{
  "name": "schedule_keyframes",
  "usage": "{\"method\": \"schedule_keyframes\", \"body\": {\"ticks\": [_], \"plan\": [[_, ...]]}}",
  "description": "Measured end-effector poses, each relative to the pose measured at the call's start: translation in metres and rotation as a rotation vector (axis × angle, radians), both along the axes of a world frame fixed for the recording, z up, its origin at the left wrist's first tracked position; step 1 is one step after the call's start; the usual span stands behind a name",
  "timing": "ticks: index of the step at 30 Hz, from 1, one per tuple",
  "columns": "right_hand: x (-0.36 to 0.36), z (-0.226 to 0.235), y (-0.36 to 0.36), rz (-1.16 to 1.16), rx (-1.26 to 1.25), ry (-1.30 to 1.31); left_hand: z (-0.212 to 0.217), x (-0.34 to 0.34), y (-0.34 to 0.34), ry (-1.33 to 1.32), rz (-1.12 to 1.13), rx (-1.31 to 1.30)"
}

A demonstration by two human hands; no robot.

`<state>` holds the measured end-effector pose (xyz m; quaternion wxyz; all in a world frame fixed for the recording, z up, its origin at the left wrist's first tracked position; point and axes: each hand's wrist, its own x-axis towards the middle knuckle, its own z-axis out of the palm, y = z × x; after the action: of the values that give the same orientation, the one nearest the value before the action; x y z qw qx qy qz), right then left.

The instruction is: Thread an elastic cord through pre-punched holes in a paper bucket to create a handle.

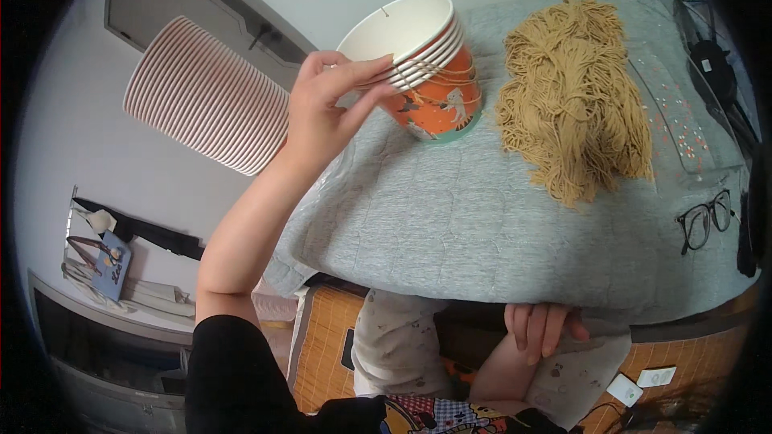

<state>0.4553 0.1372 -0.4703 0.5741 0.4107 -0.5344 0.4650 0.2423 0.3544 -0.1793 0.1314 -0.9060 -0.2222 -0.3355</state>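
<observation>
Orange-printed paper cups, nested in a short tilted stack (pixel 430 64), sit at upper centre on the grey quilted cloth (pixel 450 217). Left hand (pixel 330 104) pinches the white rims between thumb and fingers. Right hand (pixel 543 325), at lower centre, hangs loosely curled at the cloth's near edge, holding nothing. Tan noodle-like yarn heap (pixel 575 96) lies right of the cups.

the paper cups (pixel 426 64) look smooth, glossy orange outside and matt white inside. the tan string bundle (pixel 575 92) is rough fibre on a quilted, matt grey cloth (pixel 450 217).
</observation>
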Motion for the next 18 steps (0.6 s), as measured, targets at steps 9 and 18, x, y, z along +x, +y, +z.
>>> {"method": "schedule_keyframes", "body": {"ticks": [9, 18], "plan": [[-0.015, 0.025, 0.018, 0.000, -0.233, 0.041, 0.002, 0.019, 0.001, 0.208, 0.069, -0.004], [-0.013, 0.038, -0.004, -0.006, -0.508, -0.150, 0.005, 0.018, 0.004, 0.254, 0.104, -0.131]]}}
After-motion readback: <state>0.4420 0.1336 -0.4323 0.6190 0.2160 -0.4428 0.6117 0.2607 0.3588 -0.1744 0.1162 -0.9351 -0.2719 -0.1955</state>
